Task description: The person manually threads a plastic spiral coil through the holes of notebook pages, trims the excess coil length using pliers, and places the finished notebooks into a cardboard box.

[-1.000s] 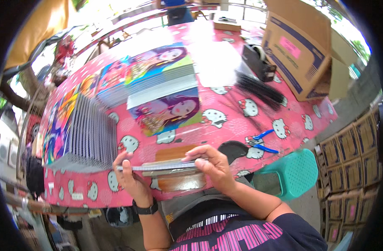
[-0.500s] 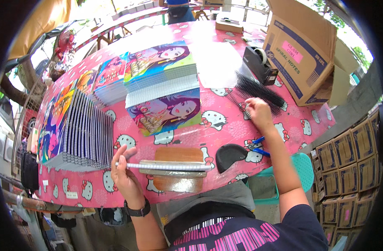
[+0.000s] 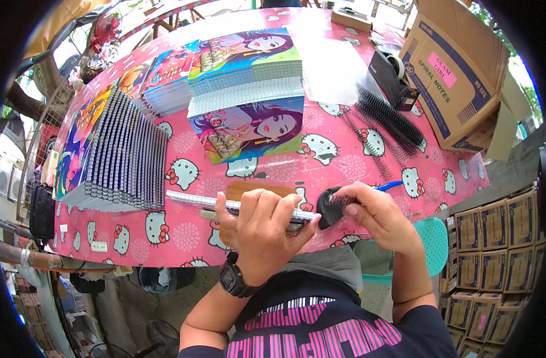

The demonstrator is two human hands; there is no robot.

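Note:
My left hand (image 3: 265,230) lies over a thin notebook block (image 3: 186,197) standing on edge in a wooden holder (image 3: 262,190). Its fingers are bent over the far side, with the thumb stretched toward the block's right end. Just right of that end, my right hand (image 3: 377,218) pinches a black spiral coil (image 3: 343,198); its fingers cover much of it. Behind the coil sits a black curved dish (image 3: 328,210), partly hidden. Blue-handled pliers (image 3: 389,186) show beyond the right hand. Farther back lies a pile of loose black spiral coils (image 3: 392,122).
Stacked notebooks with colourful covers (image 3: 246,128) stand mid-table, and a tall bound stack (image 3: 123,155) at left. A black tape dispenser (image 3: 392,80) and open cardboard box (image 3: 452,77) are at back right. A green plastic stool (image 3: 431,250) stands beside the table's near edge.
My right hand has come back from the coil pile toward the notebook block, bringing a coil. My left hand has moved right, from the block's left end to over its middle.

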